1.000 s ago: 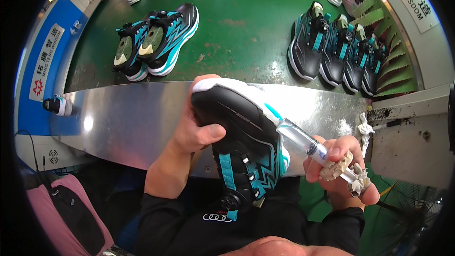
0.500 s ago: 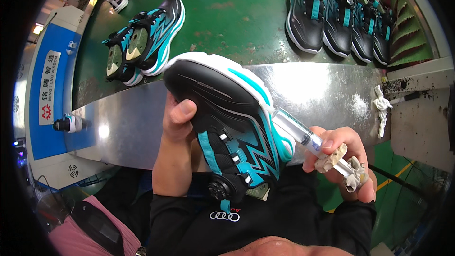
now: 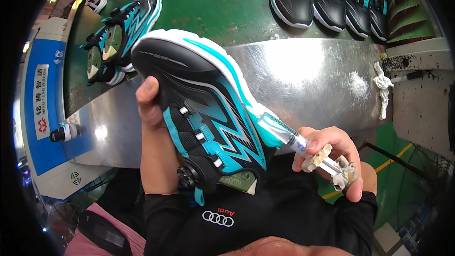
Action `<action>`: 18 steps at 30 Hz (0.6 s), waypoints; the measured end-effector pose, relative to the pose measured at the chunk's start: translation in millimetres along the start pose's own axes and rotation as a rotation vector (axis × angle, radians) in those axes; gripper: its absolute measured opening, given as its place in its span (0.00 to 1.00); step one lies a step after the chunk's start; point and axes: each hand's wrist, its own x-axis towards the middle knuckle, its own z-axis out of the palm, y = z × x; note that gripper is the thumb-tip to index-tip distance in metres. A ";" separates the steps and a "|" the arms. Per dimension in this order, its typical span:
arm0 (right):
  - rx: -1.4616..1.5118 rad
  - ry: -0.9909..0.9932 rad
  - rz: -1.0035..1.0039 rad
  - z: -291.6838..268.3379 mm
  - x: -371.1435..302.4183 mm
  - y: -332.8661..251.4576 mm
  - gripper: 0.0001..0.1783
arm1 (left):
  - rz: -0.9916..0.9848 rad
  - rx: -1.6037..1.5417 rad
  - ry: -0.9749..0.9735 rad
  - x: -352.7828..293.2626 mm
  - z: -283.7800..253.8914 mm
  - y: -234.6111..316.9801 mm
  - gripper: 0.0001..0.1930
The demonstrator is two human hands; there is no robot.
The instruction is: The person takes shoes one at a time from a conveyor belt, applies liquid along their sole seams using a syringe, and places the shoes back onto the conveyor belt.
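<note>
A black and teal sneaker point(image 3: 208, 99) with a white and teal sole is held tilted on its side in front of my chest. My left hand point(image 3: 150, 102) grips it near the toe, thumb on the upper, the other fingers hidden behind. A green last point(image 3: 239, 181) shows in the shoe's opening. My right hand point(image 3: 334, 154) is closed around a clear syringe point(image 3: 280, 130) whose flange and plunger end are caked with dried whitish stuff. The syringe's tip end meets the sole's side near the heel; the exact contact point is hard to make out.
Several similar shoes point(image 3: 327, 0) stand at the far right on the green belt point(image 3: 208, 4); a pair point(image 3: 125, 33) sits at far left. A shiny metal ledge point(image 3: 322, 85) lies before me. A twisted white rag point(image 3: 382, 90) hangs at right. A blue and white machine panel point(image 3: 45, 99) is at left.
The shoe has turned slightly, showing more of its side and the green last. The syringe and my right hand have shifted a little left with it; the whole view has also moved.
</note>
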 end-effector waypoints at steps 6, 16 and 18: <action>0.028 -0.007 0.055 2.3 -15.9 -0.8 0.53 | -0.061 -0.135 0.052 1.8 -1.9 0.4 0.29; -0.095 0.032 0.101 9.0 -39.6 -4.3 0.50 | -0.092 -0.133 0.113 7.8 -5.6 -1.2 0.25; -0.104 0.040 0.098 9.0 -43.9 -3.1 0.50 | -0.097 -0.107 0.121 8.4 -14.1 2.3 0.25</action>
